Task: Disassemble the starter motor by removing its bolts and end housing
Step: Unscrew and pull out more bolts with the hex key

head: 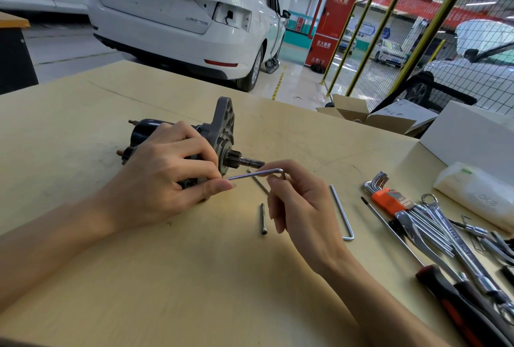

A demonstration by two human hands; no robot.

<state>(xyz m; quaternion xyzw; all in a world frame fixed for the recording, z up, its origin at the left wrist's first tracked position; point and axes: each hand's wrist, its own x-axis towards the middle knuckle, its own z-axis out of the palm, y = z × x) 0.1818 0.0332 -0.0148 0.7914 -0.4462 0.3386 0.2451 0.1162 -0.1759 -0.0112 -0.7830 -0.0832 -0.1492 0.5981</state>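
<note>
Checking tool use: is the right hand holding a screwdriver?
No, the right hand pinches an L-shaped hex key aimed at the starter motor.

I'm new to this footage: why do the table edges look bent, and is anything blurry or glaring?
Head view: the wide-angle lens bows the table edges; both hands and the starter motor look sharp; the wrenches catch bright glints; overhead lighting leaves soft shadows.

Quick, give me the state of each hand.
Left hand: grips the dark grey metal starter motor.
Right hand: pinches the silver L-shaped hex key.
</note>
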